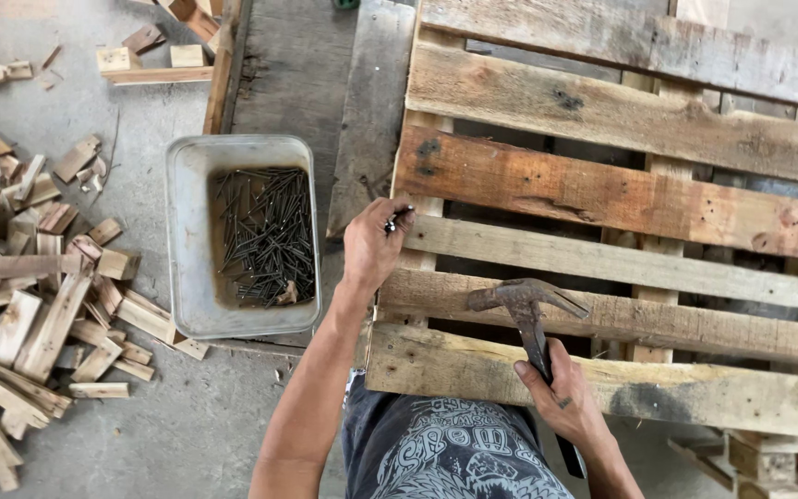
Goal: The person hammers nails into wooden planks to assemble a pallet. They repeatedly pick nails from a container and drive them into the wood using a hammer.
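- One wooden pallet (621, 199) fills the right half of my view, its weathered slats running crosswise over lengthwise runners, with dark gaps between them.
- The concrete floor (196, 425) lies to the left of the pallet; I see it grey and dusty.
- A heap of offcut wood blocks (30, 286) spreads over the floor at the far left, short pieces lying at all angles, some touching the tub's near corner.
- A grey plastic tub (182, 231) stands on the floor between the heap and the pallet, just beside the pallet's left edge.
- Loose dark nails (265, 236) lie in a tangle on the tub's bottom.
- My left hand (371, 245) rests at the pallet's left edge, over the end of a pale slat, well apart from the tub's nails; its fingers are curled shut around a small bunch of nails (397, 220), whose heads show past the thumb.
- My right hand (561, 397) lies over the nearest slat, fingers wrapped tight about the handle of a hammer.
- The claw hammer (526, 300) points away from me, its rusty head just above the second slat from the near edge; whether it touches the wood I cannot tell.
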